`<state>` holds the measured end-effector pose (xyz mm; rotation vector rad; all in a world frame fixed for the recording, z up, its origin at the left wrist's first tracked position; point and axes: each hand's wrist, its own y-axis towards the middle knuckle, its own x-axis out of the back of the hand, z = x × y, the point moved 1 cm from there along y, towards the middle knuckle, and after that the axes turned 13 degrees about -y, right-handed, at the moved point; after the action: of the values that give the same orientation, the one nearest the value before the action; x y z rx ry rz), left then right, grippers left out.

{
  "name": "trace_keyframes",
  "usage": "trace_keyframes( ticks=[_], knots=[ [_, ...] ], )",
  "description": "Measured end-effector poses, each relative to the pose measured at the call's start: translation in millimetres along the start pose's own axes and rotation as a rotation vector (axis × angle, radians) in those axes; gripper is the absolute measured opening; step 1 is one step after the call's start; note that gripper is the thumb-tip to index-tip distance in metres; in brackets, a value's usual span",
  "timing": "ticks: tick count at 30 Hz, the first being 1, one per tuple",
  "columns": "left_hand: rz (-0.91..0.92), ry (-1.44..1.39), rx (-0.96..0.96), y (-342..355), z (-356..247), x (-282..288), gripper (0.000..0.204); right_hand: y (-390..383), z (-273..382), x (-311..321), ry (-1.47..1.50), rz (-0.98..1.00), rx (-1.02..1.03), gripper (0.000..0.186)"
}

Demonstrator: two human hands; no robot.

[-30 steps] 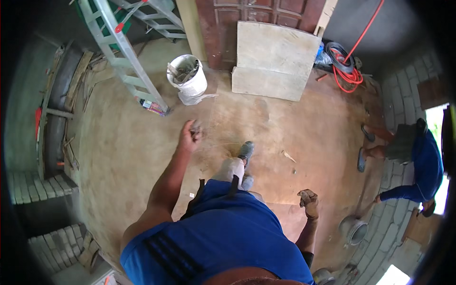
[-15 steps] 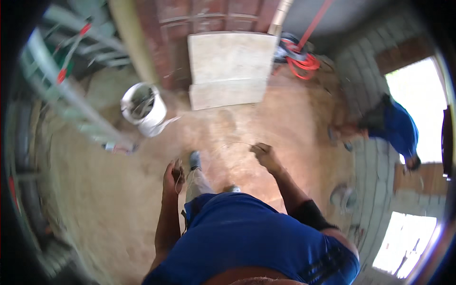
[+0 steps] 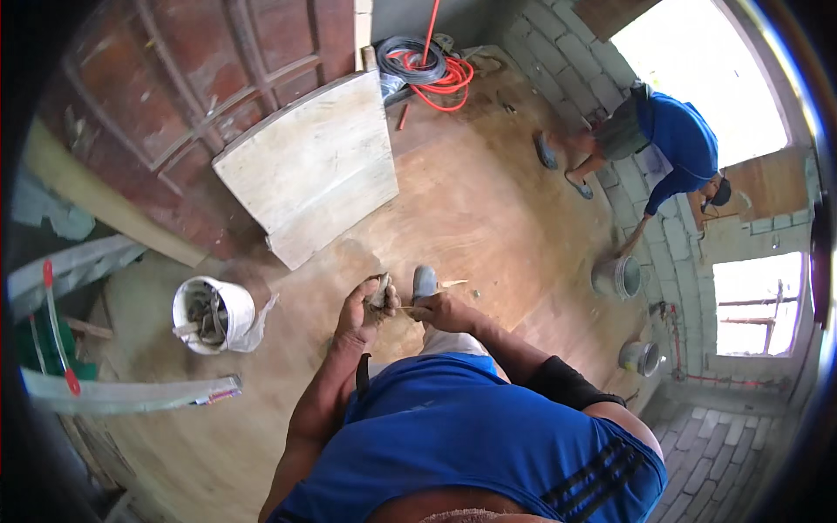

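Note:
My left hand (image 3: 357,315) is closed round a small greyish lump-like object (image 3: 381,292), whose kind I cannot make out. Close beside it, my right hand (image 3: 443,312) pinches a thin yellowish string (image 3: 405,308) that spans the short gap between the two hands. Both hands are in front of my body, above my foot in a grey shoe (image 3: 425,281).
Left stands a white bucket (image 3: 244,329) of grey pieces, near a metal ladder (image 3: 131,394). A pale board (image 3: 323,166) leans on a brown door (image 3: 187,78). Hoses (image 3: 445,78) lie behind. At right a co-worker (image 3: 684,139) bends, one hand at a bucket (image 3: 617,277).
My hands have come together from wide apart, the right one moving left with the string. My view has turned, so the door and bucket sit elsewhere. The co-worker now reaches down to a bucket.

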<state>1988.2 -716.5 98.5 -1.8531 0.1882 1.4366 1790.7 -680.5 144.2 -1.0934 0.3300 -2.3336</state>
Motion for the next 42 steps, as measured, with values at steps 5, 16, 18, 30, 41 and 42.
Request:
trace_keyframes(
  ticks=[5, 16, 18, 30, 41, 42],
  knots=[
    [-0.222, 0.325, -0.027, 102, -41, -28, 0.022, 25, -120, 93, 0.279, -0.116, -0.220, 0.025],
    [-0.679, 0.348, -0.252, 286, -95, -67, 0.019, 13, -381, 292, 0.831, -0.795, -0.594, 0.023],
    [-0.630, 0.485, -0.191, 330, -92, -95, 0.021, 26, -395, 311, 1.008, -0.915, -0.612, 0.023],
    [0.511, 0.998, 0.708, 636, 7, -367, 0.069, 249, -342, 494, 0.603, -0.566, -0.310, 0.015],
    [-0.243, 0.634, 0.340, 944, -129, -269, 0.018, 378, -486, 603, 0.409, -0.388, -0.737, 0.038],
    [-0.314, 0.549, 0.180, 961, -152, -265, 0.016, 378, -495, 610, 0.456, -0.387, -0.753, 0.038]
  ],
)
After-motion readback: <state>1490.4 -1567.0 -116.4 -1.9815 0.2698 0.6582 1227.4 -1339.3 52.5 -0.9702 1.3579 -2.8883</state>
